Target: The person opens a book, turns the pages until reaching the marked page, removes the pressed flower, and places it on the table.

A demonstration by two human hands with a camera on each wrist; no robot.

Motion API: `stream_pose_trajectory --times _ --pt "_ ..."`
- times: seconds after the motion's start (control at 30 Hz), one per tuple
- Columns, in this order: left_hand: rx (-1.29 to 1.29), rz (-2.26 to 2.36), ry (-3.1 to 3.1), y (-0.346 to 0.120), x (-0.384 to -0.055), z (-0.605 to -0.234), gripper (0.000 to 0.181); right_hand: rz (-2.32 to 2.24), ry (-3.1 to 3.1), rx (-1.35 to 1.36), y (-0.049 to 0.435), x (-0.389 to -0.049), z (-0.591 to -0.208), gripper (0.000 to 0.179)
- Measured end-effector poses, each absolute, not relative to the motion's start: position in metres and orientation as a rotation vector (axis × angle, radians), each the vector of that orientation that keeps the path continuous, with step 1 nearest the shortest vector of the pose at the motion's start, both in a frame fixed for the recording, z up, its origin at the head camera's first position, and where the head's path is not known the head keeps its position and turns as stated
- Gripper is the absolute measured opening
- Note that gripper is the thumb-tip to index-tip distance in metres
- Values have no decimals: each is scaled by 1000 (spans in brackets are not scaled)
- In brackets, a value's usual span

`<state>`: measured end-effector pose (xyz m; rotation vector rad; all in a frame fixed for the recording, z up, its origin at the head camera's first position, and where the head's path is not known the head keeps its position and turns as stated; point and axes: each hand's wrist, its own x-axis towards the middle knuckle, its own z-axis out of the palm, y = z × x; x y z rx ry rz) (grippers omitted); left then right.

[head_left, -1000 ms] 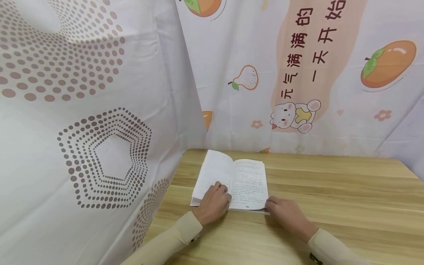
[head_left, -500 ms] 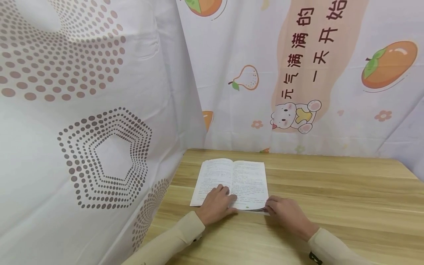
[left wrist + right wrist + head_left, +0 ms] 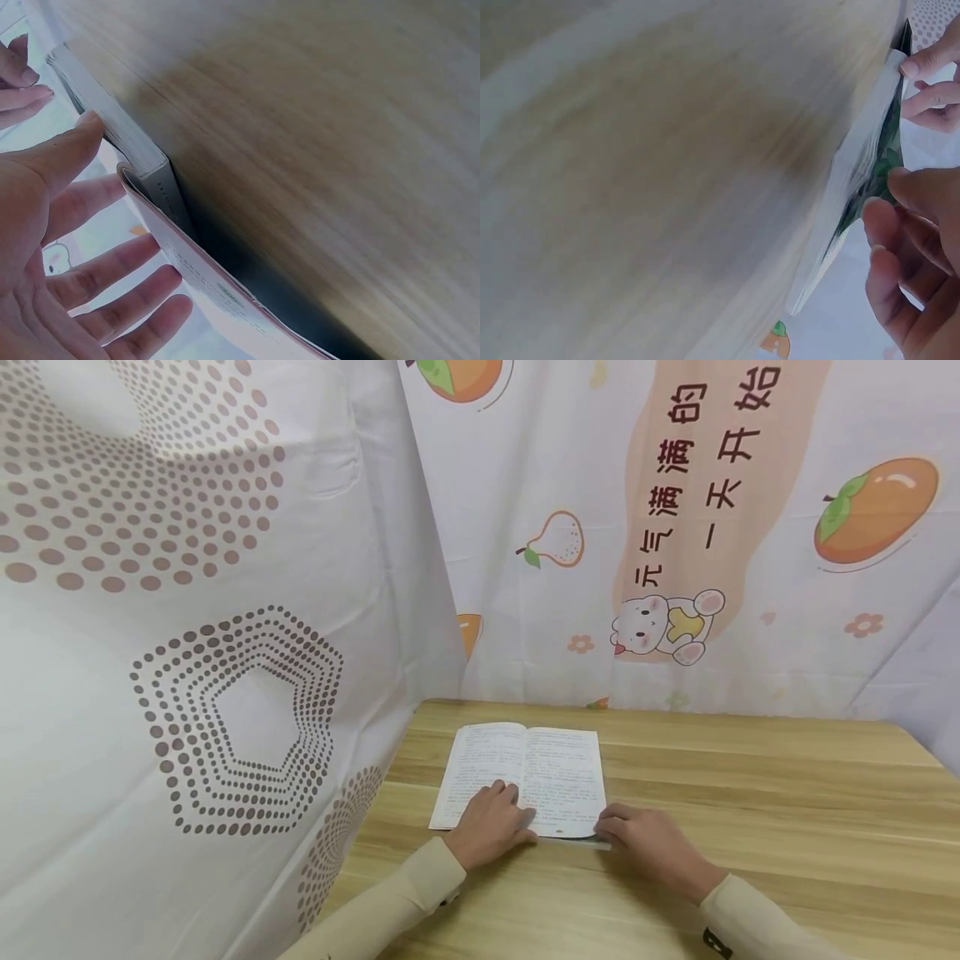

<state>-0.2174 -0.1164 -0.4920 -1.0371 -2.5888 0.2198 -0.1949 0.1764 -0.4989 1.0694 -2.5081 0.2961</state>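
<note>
An open book (image 3: 564,768) with printed pages lies on the table, both halves spread flat. My left hand (image 3: 491,822) rests on the lower middle of the book, near the gutter. In the left wrist view that hand (image 3: 67,247) has its fingers extended over the page, with the thumb at the lower edge by the spine (image 3: 166,195). At the lower right corner my right hand (image 3: 648,843) pinches pages slightly raised from the rest of the block. In the right wrist view the right hand's thumb and curled forefinger (image 3: 881,217) are at the page edges, beside a dark green printed surface.
The wood-grain table (image 3: 750,793) extends to the right and in front of the book. A white curtain with dotted patterns (image 3: 247,718) hangs close on the left. Behind the table hangs a white cloth printed with fruit and writing (image 3: 585,610).
The left-hand pages, raised and curved a second ago, now lie flat. My left hand has shifted slightly right, its fingers spreading across the gutter. The right hand stays at the corner.
</note>
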Motion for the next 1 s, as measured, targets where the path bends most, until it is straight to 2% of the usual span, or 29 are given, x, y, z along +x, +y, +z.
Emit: stream_pose_trajectory --times 0.27,0.43,0.7,0.9,1.0 --pt "-1043 212 -2566 -115 -216 -492 41 386 -2445 1028 172 -196 -497 16" --pt "-1045 147 -2586 -115 -217 -491 33 471 -2423 928 170 -196 -494 14" --pt "-967 2 -2616 -117 -215 -486 20 502 -2455 694 176 -196 -493 41" --pt "-823 35 -2498 -118 -214 -488 32 481 -2538 748 178 -193 -496 33" --pt "-833 55 -2423 -119 -214 -489 28 484 -2574 802 177 -191 -498 33"
